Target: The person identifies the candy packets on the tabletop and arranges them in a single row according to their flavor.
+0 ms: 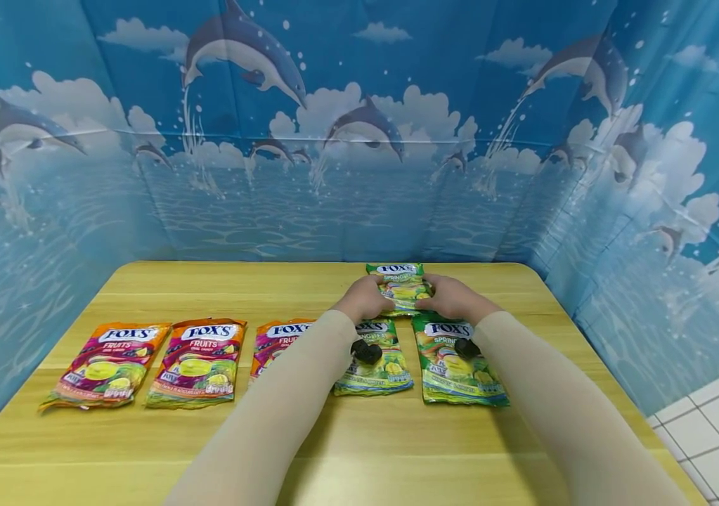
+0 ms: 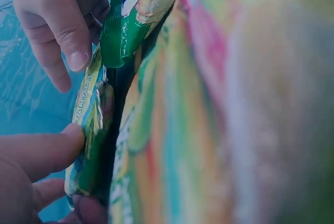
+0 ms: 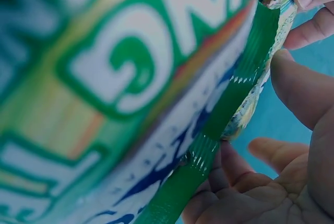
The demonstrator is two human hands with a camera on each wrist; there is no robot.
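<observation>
At the table's far side lies a green FOX'S Spring Tea candy bag (image 1: 402,289), held by both hands, one on each side. My left hand (image 1: 362,299) grips its left edge; in the left wrist view the thumb is on one face and fingertips show behind the lower edge. The right hand (image 1: 455,299) holds the right edge, its thumb (image 3: 292,85) against the bag and fingers curled behind in the right wrist view. Below the forearms lie two more green candy bags, one left (image 1: 374,369) and one right (image 1: 460,376), partly covered by the wrists and dark wrist cameras.
Three orange-and-purple FOX'S Fruits candy bags, left (image 1: 109,365), middle (image 1: 197,365) and right (image 1: 273,341), lie in the same row; the left forearm hides part of the right one. A dolphin-print curtain (image 1: 308,211) stands behind the wooden table (image 1: 207,450).
</observation>
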